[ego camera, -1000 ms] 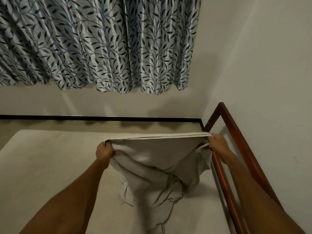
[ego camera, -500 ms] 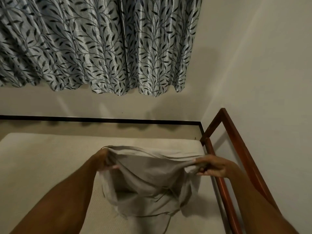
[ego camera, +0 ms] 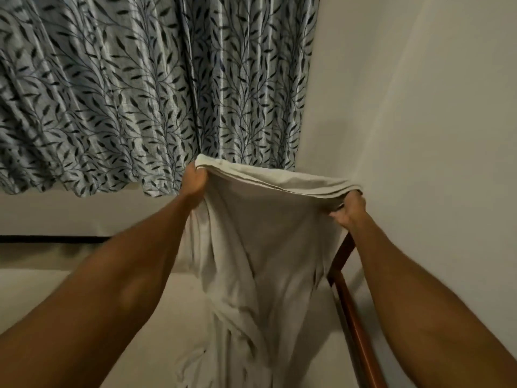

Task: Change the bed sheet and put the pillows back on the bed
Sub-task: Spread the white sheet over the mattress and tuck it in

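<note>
A pale grey bed sheet hangs in folds from its top edge, held up in the air above the bare cream mattress. My left hand grips the sheet's upper left corner. My right hand grips the upper right corner, a little lower. The sheet's lower part trails down onto the mattress. No pillows are in view.
A reddish wooden bed rail runs along the right side, close to the white wall. A leaf-patterned grey curtain hangs behind the bed. A dark strip runs along the far wall above the mattress.
Both hands have lifted the sheet from low over the mattress to high in front of the curtain. The cloth now hangs stretched instead of bunched.
</note>
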